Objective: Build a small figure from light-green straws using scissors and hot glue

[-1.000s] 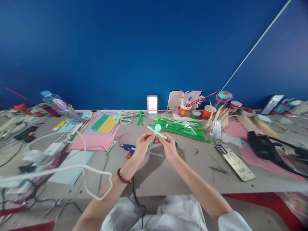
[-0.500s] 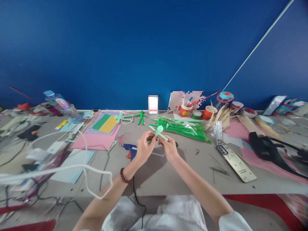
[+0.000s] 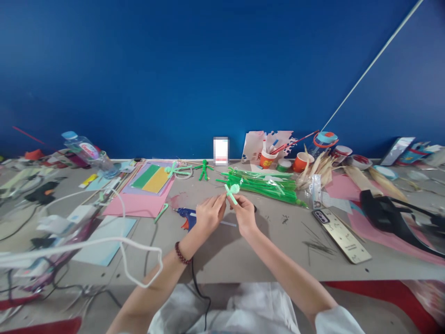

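Observation:
A pale green pipe-cleaner figure (image 3: 233,190) with a round head is pinched between my two hands above the middle of the table. My left hand (image 3: 210,212) has its fingers closed around the figure's left and lower part, which they hide. On the other side, my right hand (image 3: 244,213) grips it with thumb and fingertips. Under my left hand lies a blue glue gun (image 3: 187,213), partly covered. Farther back, a darker green pipe-cleaner figure (image 3: 204,170) stands near the wall, and another pale green one (image 3: 173,170) rests on the coloured sheets.
Behind my hands lies a bag of green pipe cleaners (image 3: 264,185). A cup of pens (image 3: 267,160) and an orange cup (image 3: 301,162) stand at the back. To the right is a phone (image 3: 342,236); a white cable (image 3: 104,241) loops over my left forearm. A bottle (image 3: 86,150) leans at left.
The figure has turned in my hands, so its arms point differently and less of its left side shows. My left hand has rolled over, its back now facing up more.

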`<state>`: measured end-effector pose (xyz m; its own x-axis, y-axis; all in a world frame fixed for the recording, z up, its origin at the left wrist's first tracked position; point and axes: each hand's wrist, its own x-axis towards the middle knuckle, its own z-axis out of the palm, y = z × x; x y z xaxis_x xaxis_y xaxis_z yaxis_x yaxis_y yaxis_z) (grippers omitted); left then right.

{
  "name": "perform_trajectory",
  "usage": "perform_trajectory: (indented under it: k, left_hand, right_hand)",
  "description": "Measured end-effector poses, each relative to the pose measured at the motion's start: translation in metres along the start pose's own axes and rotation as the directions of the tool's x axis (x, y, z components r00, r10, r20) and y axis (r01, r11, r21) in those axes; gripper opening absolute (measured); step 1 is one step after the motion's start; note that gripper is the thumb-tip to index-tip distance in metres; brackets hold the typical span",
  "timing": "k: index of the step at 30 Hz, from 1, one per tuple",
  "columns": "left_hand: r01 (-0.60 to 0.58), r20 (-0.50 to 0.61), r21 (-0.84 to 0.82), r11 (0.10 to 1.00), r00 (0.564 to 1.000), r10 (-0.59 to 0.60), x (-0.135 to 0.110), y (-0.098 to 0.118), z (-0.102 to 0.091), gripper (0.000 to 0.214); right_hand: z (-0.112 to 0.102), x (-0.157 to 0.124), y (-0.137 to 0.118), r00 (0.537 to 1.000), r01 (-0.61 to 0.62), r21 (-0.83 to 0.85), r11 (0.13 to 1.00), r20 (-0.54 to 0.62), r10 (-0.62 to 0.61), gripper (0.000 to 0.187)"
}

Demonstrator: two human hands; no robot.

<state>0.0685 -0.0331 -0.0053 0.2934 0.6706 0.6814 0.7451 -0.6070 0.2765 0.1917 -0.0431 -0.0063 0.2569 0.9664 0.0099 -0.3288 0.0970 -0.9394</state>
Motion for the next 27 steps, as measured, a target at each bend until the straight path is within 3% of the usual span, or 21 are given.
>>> perform_trajectory:
  k: [5, 9, 13, 15, 17, 19, 24, 25, 27]
  left_hand:
    - [0.139, -0.005, -0.104, 0.985, 0.99, -0.14, 0.001, 0.003, -0.003, 0.02]
    - [0.26, -0.004, -0.32, 0.911, 0.961, -0.275, 0.003, 0.009, -0.006, 0.019]
    - [0.449, 0.162, -0.573, 0.685, 0.882, -0.443, 0.007, 0.014, -0.008, 0.024]
    - [0.506, 0.26, -0.69, 0.518, 0.841, -0.474, 0.01, 0.013, -0.007, 0.026]
    - [0.53, 0.324, -0.744, 0.407, 0.819, -0.474, 0.012, 0.011, -0.006, 0.027]
    - [0.545, 0.356, -0.742, 0.389, 0.813, -0.461, 0.014, 0.009, -0.006, 0.028]
    - [0.566, 0.336, -0.663, 0.49, 0.81, -0.481, 0.014, 0.007, -0.008, 0.03]
    - [0.574, 0.345, -0.67, 0.471, 0.802, -0.487, 0.014, 0.007, -0.008, 0.03]
    - [0.604, 0.416, -0.722, 0.337, 0.769, -0.485, 0.015, 0.007, -0.008, 0.029]
  right_hand:
    - [0.0, -0.001, 0.002, 0.997, 0.071, -0.031, 0.997, 0.017, -0.071, 0.019]
    - [-0.001, 0.001, 0.004, 0.994, 0.099, -0.046, 0.994, 0.041, -0.097, 0.016]
    - [-0.001, 0.004, 0.005, 0.998, 0.049, -0.027, 0.998, 0.037, -0.048, 0.015]
    - [0.0, 0.004, 0.006, 1.0, 0.028, -0.02, 0.999, 0.013, -0.028, 0.015]
    - [0.0, 0.002, 0.007, 1.0, 0.018, -0.027, 0.999, -0.024, -0.018, 0.016]
    - [0.001, 0.001, 0.009, 0.998, 0.03, -0.044, 0.999, -0.053, -0.032, 0.017]
    - [0.0, -0.001, 0.012, 0.993, 0.108, -0.091, 0.99, -0.041, -0.112, 0.013]
    - [0.0, -0.001, 0.012, 0.991, 0.123, -0.11, 0.986, -0.037, -0.127, 0.012]
    - [-0.001, -0.001, 0.011, 0.985, 0.164, -0.147, 0.975, -0.022, -0.169, 0.013]
